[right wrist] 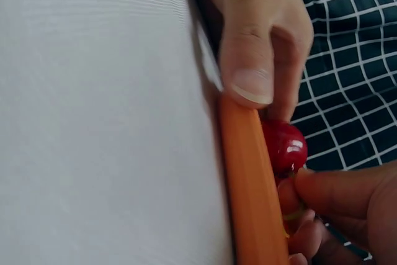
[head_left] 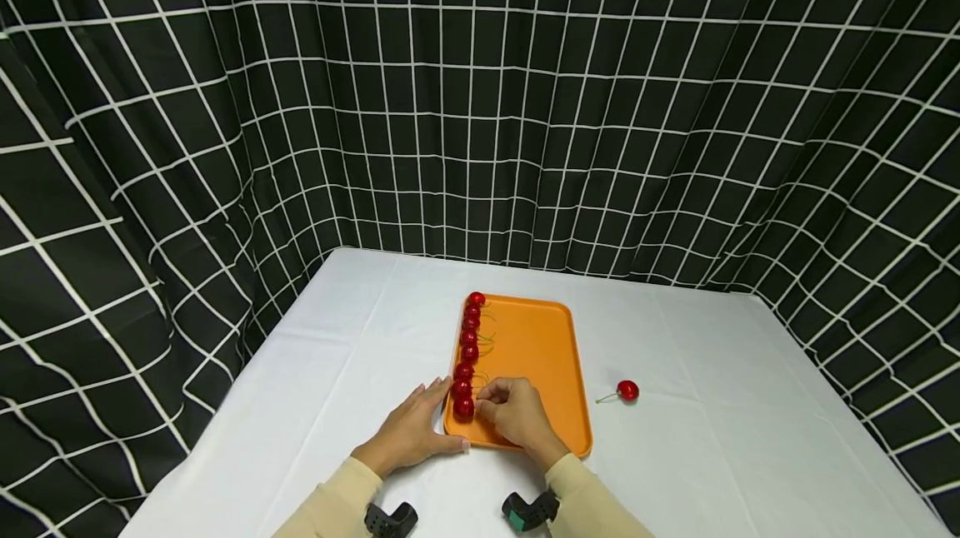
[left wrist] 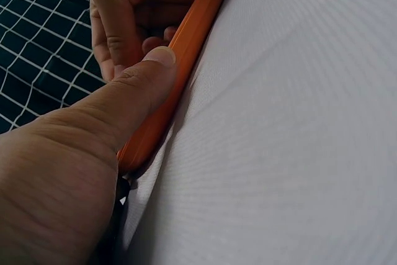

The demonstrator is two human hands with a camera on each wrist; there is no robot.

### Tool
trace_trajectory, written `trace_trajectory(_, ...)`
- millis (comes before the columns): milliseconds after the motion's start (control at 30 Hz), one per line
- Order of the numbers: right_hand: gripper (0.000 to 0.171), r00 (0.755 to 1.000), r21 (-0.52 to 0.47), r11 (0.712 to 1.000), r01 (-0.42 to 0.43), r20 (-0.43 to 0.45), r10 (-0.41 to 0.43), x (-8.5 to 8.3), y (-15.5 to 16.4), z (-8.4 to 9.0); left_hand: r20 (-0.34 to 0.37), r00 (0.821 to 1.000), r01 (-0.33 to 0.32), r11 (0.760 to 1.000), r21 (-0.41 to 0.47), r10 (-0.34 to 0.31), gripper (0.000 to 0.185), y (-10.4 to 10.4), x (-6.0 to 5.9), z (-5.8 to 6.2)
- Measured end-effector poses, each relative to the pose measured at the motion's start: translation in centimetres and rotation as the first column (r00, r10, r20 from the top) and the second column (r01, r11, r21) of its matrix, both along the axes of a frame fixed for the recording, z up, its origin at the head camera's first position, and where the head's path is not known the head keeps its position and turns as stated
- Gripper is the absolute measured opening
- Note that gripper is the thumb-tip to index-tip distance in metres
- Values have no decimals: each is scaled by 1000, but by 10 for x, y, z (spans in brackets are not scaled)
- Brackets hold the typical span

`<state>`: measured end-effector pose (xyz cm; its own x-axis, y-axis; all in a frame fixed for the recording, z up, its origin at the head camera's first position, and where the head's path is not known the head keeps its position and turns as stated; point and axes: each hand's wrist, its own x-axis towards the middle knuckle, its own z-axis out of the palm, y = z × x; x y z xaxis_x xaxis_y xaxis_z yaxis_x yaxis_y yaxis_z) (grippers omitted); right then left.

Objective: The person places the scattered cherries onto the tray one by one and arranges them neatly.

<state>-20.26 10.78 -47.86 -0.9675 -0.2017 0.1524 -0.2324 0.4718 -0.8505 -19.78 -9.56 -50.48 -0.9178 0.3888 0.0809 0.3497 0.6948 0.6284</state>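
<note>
An orange tray (head_left: 536,355) lies on the white table with several red cherries lined up along its left rim (head_left: 470,336). My left hand (head_left: 423,423) rests flat on the table against that rim, and its thumb (left wrist: 146,82) presses the tray's edge (left wrist: 192,41). My right hand (head_left: 489,405) sits on the tray's near end with curled fingers. Those fingers (right wrist: 329,193) pinch the nearest cherry (right wrist: 284,146), which sits just inside the rim (right wrist: 248,178). One more cherry (head_left: 627,391) with a green stem lies on the table to the right of the tray.
A black curtain with a white grid (head_left: 480,105) hangs behind and on both sides of the table. The white tablecloth (head_left: 712,405) spreads to the right and left of the tray.
</note>
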Motion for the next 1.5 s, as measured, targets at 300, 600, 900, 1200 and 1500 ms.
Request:
trace_trajectory(300, 7, 998, 32, 999, 44, -52, -43, 1, -6, -5, -13, 1000, 3, 1000, 0, -3, 109, 0, 0, -1)
trace_trajectory(600, 9, 996, 52, 996, 74, -63, -70, 1, -10, -4, -29, 1000, 7, 1000, -8, -7, 110, 0, -1, -1)
trace_trajectory(900, 9, 991, 52, 994, 99, -91, -94, 3, -12, -5, -22, 1000, 11, 1000, -9, -11, 109, 0, -1, -1)
trace_trajectory(1200, 8, 992, 70, 993, 96, -83, -90, 3, -12, -7, -19, 1000, 16, 1000, -4, -16, 109, 0, 0, -1)
trace_trajectory(1500, 9, 990, 92, 988, 125, -84, -118, 1, -4, -2, -4, 1000, -7, 1000, -14, 7, 108, 0, 1, 2)
